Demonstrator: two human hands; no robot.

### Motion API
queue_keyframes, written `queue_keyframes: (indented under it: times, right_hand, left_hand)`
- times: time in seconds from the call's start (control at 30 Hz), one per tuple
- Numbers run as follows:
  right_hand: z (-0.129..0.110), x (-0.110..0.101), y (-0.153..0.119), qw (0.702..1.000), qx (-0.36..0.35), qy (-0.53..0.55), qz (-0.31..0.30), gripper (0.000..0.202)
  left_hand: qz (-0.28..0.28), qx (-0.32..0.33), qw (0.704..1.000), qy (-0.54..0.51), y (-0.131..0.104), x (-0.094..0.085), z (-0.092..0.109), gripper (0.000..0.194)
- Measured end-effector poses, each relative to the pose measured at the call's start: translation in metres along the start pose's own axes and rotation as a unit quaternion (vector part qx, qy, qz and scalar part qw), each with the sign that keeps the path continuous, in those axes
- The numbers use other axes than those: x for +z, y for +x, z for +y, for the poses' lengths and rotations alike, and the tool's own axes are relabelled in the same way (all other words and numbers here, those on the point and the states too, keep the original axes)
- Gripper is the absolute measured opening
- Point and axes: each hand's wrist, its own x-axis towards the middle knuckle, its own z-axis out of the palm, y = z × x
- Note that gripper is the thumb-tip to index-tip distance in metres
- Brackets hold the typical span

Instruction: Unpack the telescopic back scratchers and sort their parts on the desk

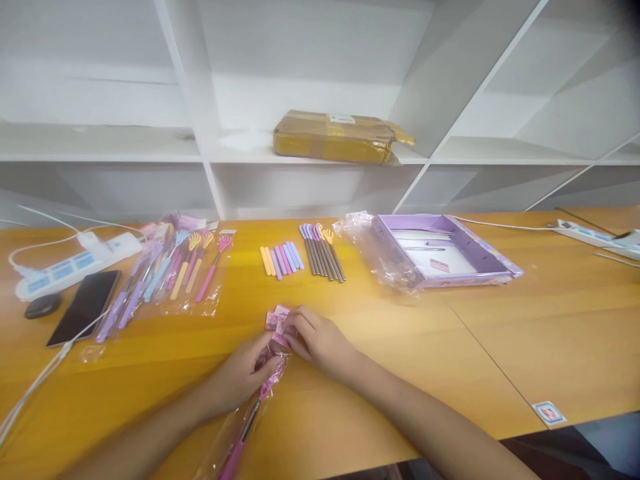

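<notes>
Near the table's front edge, my left hand (250, 370) pinches the top of a clear plastic bag. Inside the bag lies a pink back scratcher (249, 417) with a dark metal rod and a pink handle. My right hand (317, 337) is closed on small pink printed cards (280, 320) just above the bag opening; its fingertips partly cover them. Beyond the hands lie short yellow, purple, pink and blue handles (282, 259) in a row. Beside them is a row of metal rods with coloured claw heads (323, 253).
Bagged scratchers (185, 267), a phone (85, 307), a black mouse (43, 305) and a power strip (77, 267) are at left. A purple box (480, 270) with crumpled plastic (380, 260) lies right of centre. A taped parcel (333, 138) sits on the shelf.
</notes>
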Motion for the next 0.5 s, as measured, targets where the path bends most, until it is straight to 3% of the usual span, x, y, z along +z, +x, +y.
queue_keyframes:
  times: [0.2,0.4,0.5]
  right_hand:
    - [0.006,0.003,-0.004,0.997,0.045,0.034,0.043,0.016]
    - [0.001,-0.015,0.003,0.983,0.085,0.163,0.001,0.018]
    - [-0.002,-0.018,0.005,0.963,0.138,0.232,-0.008,0.005]
  left_hand:
    - [-0.002,0.01,1.0,0.023,0.0,-0.001,0.002,0.024]
    - [-0.004,0.002,1.0,0.013,0.0,-0.002,0.004,0.034]
    - [-0.008,0.01,1.0,0.004,-0.001,-0.002,0.006,0.037]
